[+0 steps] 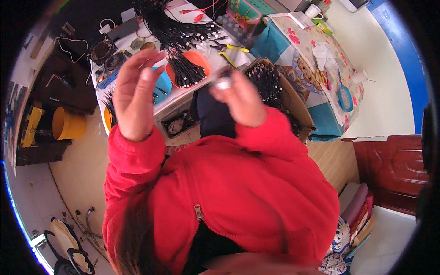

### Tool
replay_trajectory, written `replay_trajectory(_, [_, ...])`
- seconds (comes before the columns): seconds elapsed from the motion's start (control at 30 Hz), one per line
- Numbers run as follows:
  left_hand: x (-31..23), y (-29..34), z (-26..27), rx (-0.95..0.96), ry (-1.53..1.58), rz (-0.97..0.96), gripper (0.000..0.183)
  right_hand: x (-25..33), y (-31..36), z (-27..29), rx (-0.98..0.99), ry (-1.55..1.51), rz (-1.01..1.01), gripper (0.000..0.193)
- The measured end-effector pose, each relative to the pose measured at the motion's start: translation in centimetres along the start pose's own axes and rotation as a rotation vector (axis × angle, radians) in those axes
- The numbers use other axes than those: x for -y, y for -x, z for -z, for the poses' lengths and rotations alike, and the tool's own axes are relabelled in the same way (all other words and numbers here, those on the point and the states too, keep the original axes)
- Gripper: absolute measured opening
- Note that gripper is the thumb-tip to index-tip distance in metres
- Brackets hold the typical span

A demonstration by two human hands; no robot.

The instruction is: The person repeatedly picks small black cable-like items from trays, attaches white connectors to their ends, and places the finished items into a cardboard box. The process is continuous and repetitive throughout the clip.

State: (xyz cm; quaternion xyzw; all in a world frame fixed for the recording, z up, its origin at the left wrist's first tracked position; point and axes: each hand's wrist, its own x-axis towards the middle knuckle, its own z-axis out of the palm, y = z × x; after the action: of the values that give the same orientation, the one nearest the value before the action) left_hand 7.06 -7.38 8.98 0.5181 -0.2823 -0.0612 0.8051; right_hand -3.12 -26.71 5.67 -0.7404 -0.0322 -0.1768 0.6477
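Note:
My left hand (134,94) is raised over the front edge of the white worktable (176,97), fingers bent loosely and thumb apart, with nothing visible in it. Opposite it, my right hand (243,98) is smeared by motion. Its fingers are closed around a small dark and silvery thing (223,83), too blurred to name. Between the hands, an orange bowl (199,57) holds a bundle of black cables (187,72) with pale tips. Partly hidden behind my left fingers is a blue bowl (162,82) with a few black cables.
A large heap of black cables (167,30) covers the table's back. Yellow-handled pliers (237,48) lie right of it. A cardboard box (293,103) of cables stands beside my right arm. Farther right is a flower-patterned tabletop (293,34); a yellow bucket (68,123) stands left.

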Motion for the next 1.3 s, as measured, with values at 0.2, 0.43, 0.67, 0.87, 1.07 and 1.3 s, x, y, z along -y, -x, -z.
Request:
replay_trajectory(0.2, [3.2, 5.0, 9.1, -0.306, -0.111, 0.247, 0.025, 7.3, 5.1, 13.8, -0.355, 0.1, -0.144, 0.021])
replay_trajectory(0.43, [6.3, 11.8, 14.8, -0.545, -0.179, 0.538, 0.027, -2.9, 5.8, 22.5, -0.371, 0.494, -0.579, 0.022])
replay_trajectory(0.67, [6.2, 11.2, 15.5, -0.469, -0.276, 0.326, 0.022, -21.2, 4.3, 23.5, -0.132, 1.265, -0.597, 0.033])
replay_trajectory(0.87, [6.3, 10.2, 17.5, -0.526, -0.681, 0.246, 0.015, -13.7, -1.0, 14.6, -0.091, 1.023, -0.149, 0.018])
replay_trajectory(1.07, [7.2, 7.9, 19.7, -0.542, -0.859, 0.237, 0.013, -8.0, -6.3, -3.8, 0.392, 0.415, -0.073, 0.016])
replay_trajectory(1.3, [6.2, 8.9, 21.4, -0.628, -0.798, 0.216, 0.014, -11.4, -12.0, -20.7, 0.581, 0.568, -0.028, 0.019])
